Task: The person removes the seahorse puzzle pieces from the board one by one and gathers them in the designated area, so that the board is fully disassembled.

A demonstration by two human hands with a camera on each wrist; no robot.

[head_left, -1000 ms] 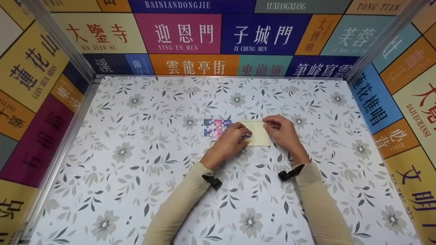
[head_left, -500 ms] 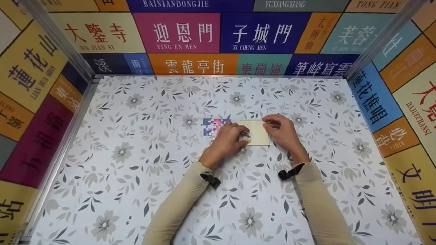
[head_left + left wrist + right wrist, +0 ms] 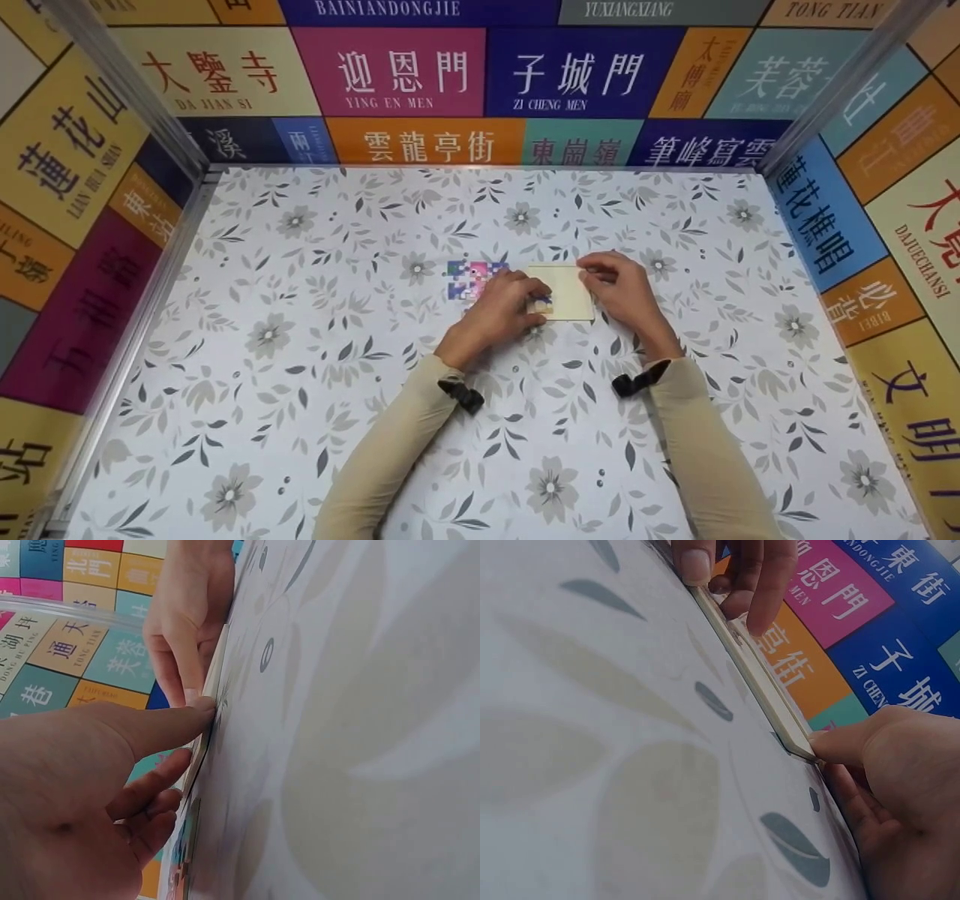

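A pale yellow puzzle board (image 3: 571,292) lies flat on the table in the head view. At its left part shows a small blue-and-tan puzzle piece (image 3: 541,304), partly covered by my left hand (image 3: 499,307). The left thumb and curled fingers straddle this piece, thumb at the board's near edge. My right hand (image 3: 621,289) pinches the board's right edge, thumb on top, as the right wrist view shows on the board (image 3: 772,709). Left of the board, a colourful pink and purple puzzle section (image 3: 466,281) lies partly hidden under the left hand.
The table (image 3: 337,435) has a white floral cover. Upright panels with coloured lettered blocks (image 3: 409,75) stand at the back and sides. Black wrist cameras sit on both sleeves, the left one (image 3: 465,395) and the right one (image 3: 637,380).
My left hand has shifted very slightly left, so a little more of the blue-and-tan puzzle piece shows. The right hand stays on the board's edge.
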